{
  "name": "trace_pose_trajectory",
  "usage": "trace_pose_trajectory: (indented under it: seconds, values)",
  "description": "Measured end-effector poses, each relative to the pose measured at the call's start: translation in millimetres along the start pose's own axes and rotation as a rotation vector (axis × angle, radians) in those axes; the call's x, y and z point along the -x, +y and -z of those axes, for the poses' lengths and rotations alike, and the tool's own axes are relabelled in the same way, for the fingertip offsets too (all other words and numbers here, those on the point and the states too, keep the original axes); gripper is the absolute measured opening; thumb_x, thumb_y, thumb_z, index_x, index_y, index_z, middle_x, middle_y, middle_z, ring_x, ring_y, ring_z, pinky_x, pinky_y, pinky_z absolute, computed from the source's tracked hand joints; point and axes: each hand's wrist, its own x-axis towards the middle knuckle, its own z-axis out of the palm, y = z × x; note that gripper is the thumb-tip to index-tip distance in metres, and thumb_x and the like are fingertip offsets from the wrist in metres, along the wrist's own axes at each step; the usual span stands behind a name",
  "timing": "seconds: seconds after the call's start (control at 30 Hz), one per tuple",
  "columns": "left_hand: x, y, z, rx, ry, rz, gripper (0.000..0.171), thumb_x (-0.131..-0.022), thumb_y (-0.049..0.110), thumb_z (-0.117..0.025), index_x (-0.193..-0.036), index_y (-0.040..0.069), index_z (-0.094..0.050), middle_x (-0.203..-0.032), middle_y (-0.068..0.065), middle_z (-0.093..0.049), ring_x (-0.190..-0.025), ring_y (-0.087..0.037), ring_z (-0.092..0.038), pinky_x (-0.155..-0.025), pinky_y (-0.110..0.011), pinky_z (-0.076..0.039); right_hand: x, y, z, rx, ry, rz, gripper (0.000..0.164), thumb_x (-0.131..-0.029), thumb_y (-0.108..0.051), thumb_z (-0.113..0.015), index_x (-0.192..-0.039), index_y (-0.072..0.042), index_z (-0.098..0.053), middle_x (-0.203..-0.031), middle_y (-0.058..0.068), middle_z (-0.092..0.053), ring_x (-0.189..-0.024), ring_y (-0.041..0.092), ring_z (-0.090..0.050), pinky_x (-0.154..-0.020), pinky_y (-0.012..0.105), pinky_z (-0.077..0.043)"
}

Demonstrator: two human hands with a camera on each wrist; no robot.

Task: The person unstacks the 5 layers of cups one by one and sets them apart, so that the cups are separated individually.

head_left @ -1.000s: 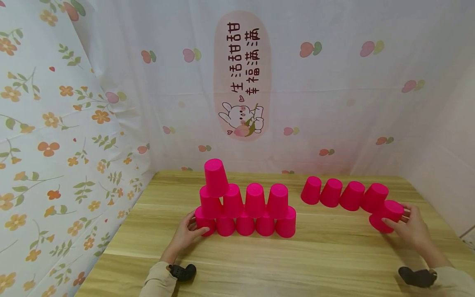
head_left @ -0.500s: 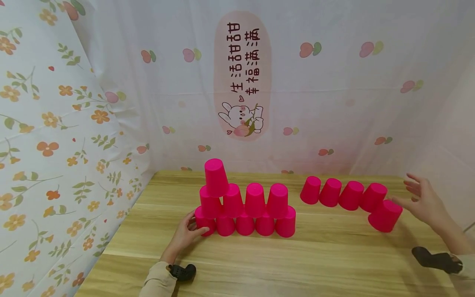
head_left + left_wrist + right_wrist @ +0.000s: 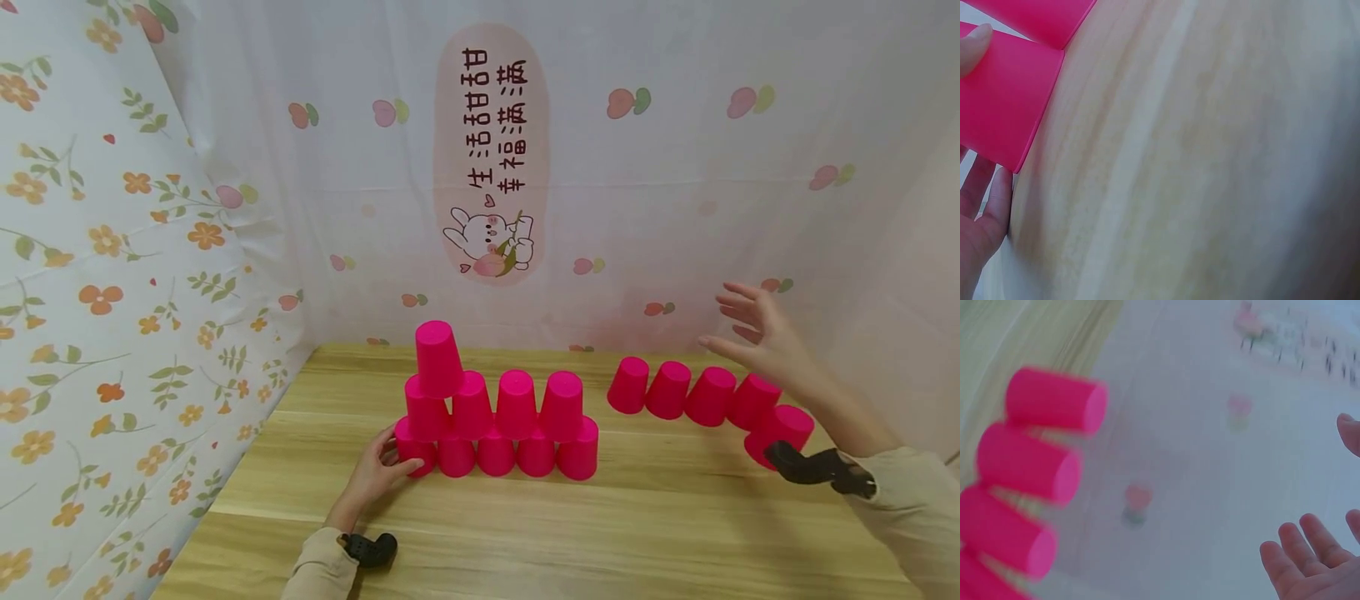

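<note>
Upside-down pink plastic cups form a tiered stack, with several in the bottom row, several in the middle row and one top cup [image 3: 438, 358] at the left. My left hand [image 3: 375, 468] grips the leftmost bottom cup [image 3: 415, 452], thumb in front and fingers round its far side. In the left wrist view the thumb lies on that cup [image 3: 1004, 100]. My right hand [image 3: 772, 342] is in the air above the right-hand row, fingers spread, touching nothing. That row holds several upside-down cups [image 3: 669, 390]; the nearest one [image 3: 783, 429] is partly hidden by the wrist strap.
The cups stand on a wooden table [image 3: 510, 533]. Behind it hangs a white cloth [image 3: 645, 208] with fruit prints, and a floral cloth [image 3: 150, 275] hangs at the left. A black strap device [image 3: 817, 468] sits on the right wrist.
My right hand let go of the nearest cup in the right row, drew back to the right, then rose and moved left over the row. My left hand has stayed in place.
</note>
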Motion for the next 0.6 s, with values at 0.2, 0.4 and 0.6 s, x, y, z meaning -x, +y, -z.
trace_pose_trajectory:
  seconds: [0.2,0.4,0.6]
  values:
    - [5.8,17.1,-0.3,0.008,-0.007,0.014,0.058,-0.075,-0.003,-0.067,-0.127,-0.007,-0.041,-0.119,-0.023,-0.047,-0.107,-0.039,-0.045,-0.093,-0.048,-0.037,-23.8,-45.1,-33.0,-0.048,-0.068,0.088,0.074,-0.076,-0.004,-0.068,-0.136,-0.010,-0.024,-0.131,0.018,-0.037,-0.115,0.037,-0.039,-0.093,0.049,-0.032]
    - [3.0,12.9,0.1,0.016,-0.004,0.009,0.059,-0.073,-0.005,-0.068,-0.126,-0.007,-0.042,-0.119,-0.022,-0.047,-0.107,-0.039,-0.045,-0.093,-0.049,-0.036,-43.5,-82.0,-72.7,-0.184,-0.135,0.215,0.069,-0.077,-0.002,-0.067,-0.134,-0.006,-0.027,-0.130,0.019,-0.039,-0.118,0.035,-0.039,-0.095,0.052,-0.031]
    - [3.1,11.5,0.1,0.016,0.001,0.003,0.058,-0.072,-0.006,-0.068,-0.125,-0.006,-0.044,-0.118,-0.022,-0.048,-0.106,-0.039,-0.046,-0.093,-0.049,-0.037,-56.6,-115.7,-122.6,-0.297,-0.199,0.252,0.065,-0.078,-0.005,-0.067,-0.132,-0.008,-0.031,-0.127,0.015,-0.043,-0.117,0.029,-0.041,-0.097,0.047,-0.033]
